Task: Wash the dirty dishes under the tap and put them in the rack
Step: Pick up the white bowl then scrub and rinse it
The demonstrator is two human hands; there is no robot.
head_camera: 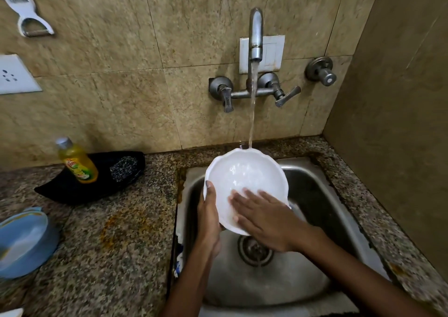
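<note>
A white bowl with a wavy rim (244, 173) is held tilted over the steel sink (339, 210). Water runs from the wall tap (256, 38) onto the bowl's far rim. My left hand (209, 217) grips the bowl's left edge, thumb on the rim. My right hand (261, 217) lies flat inside the bowl with fingers spread against its inner surface. No rack is in view.
On the granite counter left of the sink stand a yellow dish-soap bottle (77, 161) and a steel scrubber (124, 169) in a black tray (60, 190). Blue bowls (24, 241) sit at the left edge. A grater (24, 6) hangs on the wall.
</note>
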